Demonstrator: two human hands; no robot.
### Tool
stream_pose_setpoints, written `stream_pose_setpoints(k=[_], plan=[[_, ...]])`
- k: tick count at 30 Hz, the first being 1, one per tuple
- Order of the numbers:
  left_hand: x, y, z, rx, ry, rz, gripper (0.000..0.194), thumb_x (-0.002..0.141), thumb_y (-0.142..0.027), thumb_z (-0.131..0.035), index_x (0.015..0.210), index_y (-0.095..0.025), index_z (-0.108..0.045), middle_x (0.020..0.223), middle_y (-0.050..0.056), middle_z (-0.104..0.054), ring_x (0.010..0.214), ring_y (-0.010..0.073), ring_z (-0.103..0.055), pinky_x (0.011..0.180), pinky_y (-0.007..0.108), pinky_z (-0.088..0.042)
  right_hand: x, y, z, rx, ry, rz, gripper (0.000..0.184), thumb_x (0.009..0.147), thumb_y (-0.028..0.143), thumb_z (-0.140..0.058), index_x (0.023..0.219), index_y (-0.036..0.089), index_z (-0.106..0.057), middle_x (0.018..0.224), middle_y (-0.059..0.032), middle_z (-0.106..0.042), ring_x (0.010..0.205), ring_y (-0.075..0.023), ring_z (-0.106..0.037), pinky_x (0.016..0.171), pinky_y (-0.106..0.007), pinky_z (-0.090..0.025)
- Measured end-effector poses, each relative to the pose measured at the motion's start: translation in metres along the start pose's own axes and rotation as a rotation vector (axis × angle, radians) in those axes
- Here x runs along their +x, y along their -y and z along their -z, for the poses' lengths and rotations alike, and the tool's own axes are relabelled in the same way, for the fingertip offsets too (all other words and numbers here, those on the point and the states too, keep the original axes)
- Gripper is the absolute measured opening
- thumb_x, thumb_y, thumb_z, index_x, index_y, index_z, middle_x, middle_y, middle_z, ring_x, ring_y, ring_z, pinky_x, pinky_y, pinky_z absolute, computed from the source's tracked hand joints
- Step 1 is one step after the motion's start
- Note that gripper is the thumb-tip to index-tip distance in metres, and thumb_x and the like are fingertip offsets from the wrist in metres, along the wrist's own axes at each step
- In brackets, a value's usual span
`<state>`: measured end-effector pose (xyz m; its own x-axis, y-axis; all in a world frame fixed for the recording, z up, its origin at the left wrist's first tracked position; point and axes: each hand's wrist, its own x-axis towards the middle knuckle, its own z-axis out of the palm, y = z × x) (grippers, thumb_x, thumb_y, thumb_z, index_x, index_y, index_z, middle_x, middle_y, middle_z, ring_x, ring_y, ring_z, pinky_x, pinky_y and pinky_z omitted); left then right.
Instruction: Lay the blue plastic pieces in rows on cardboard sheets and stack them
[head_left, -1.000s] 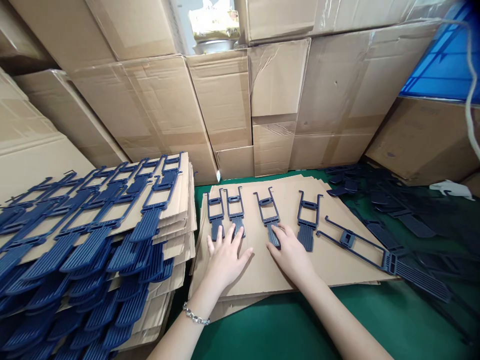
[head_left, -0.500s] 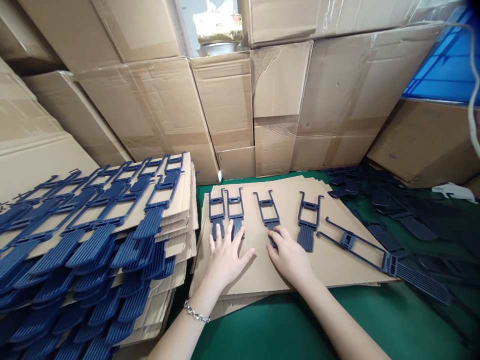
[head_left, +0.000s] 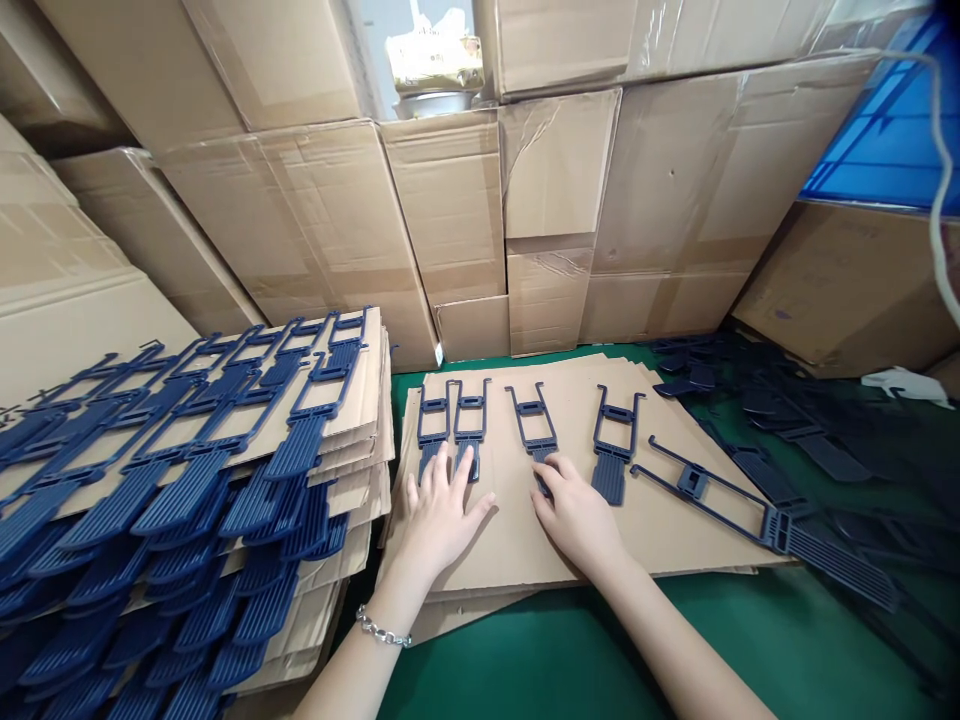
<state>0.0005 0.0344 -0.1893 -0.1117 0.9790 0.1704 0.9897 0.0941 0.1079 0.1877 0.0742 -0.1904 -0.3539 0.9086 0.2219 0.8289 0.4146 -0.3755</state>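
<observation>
Dark blue plastic frames, each with a ribbed paddle end and two hooked tips, lie on a cardboard sheet (head_left: 510, 550). My left hand (head_left: 441, 515) is spread open, its fingertips resting on the ribbed ends of the leftmost frame (head_left: 433, 436) and the frame beside it (head_left: 470, 436). My right hand (head_left: 579, 512) has its fingers closed about the ribbed end of the middle frame (head_left: 533, 410), partly covering it. Just right of that hand lies another frame (head_left: 609, 480). A further frame (head_left: 840, 567) slants across the sheet's right edge.
To the left rises a tall stack of cardboard sheets (head_left: 352, 425) layered with many similar frames (head_left: 187, 497). More loose dark parts (head_left: 825, 445) are heaped at right on the green tabletop (head_left: 517, 665). Cardboard boxes (head_left: 675, 190) form a wall behind.
My left hand has shifted slightly left and towards me, and the second frame's ribbed end has swung a little left. My right hand stays at the middle frame.
</observation>
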Motion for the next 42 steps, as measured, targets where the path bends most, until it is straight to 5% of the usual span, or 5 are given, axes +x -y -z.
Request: stream_pose_setpoints(k=[17, 30, 38, 42], plan=[[0.018, 0.006, 0.01, -0.105, 0.222, 0.117, 0.073, 0.076, -0.07, -0.016, 0.138, -0.03, -0.011, 0.146, 0.015, -0.008, 0.131, 0.0329, 0.0, 0.102, 0.052, -0.016, -0.003, 0.001, 0.002, -0.042, 0.022, 0.033, 0.034, 0.086, 0.027, -0.036, 0.114, 0.02, -0.053, 0.128, -0.0033, -0.04, 0.091, -0.0158, -0.056, 0.067, -0.025, -0.047], [0.025, -0.002, 0.005, -0.092, 0.222, 0.134, 0.05, 0.087, -0.048, -0.022, 0.135, -0.035, -0.022, 0.147, 0.009, -0.005, 0.132, 0.0327, 0.002, 0.104, 0.051, -0.012, -0.001, 0.002, 0.004, -0.044, 0.049, 0.028, 0.038, 0.085, 0.027, -0.036, 0.119, 0.021, -0.05, 0.128, -0.0041, -0.04, 0.093, -0.0153, -0.055, 0.067, -0.023, -0.045], [0.027, -0.001, 0.012, -0.083, 0.273, 0.133, 0.054, 0.086, -0.048, -0.02, 0.136, -0.028, -0.025, 0.147, 0.011, -0.004, 0.132, 0.0317, 0.001, 0.103, 0.053, -0.014, -0.001, 0.002, 0.004, -0.04, 0.077, 0.023, 0.038, 0.085, 0.028, -0.036, 0.121, 0.021, -0.049, 0.128, -0.0044, -0.04, 0.09, -0.0151, -0.055, 0.067, -0.024, -0.044], [0.042, -0.015, 0.026, -0.069, 0.283, 0.05, 0.056, 0.086, -0.05, -0.014, 0.137, -0.028, -0.022, 0.147, 0.001, 0.002, 0.132, 0.0295, 0.006, 0.103, 0.055, -0.011, -0.001, 0.001, 0.004, -0.046, 0.066, 0.035, 0.038, 0.085, 0.028, -0.036, 0.119, 0.021, -0.05, 0.127, -0.0042, -0.041, 0.09, -0.0156, -0.055, 0.067, -0.024, -0.044]])
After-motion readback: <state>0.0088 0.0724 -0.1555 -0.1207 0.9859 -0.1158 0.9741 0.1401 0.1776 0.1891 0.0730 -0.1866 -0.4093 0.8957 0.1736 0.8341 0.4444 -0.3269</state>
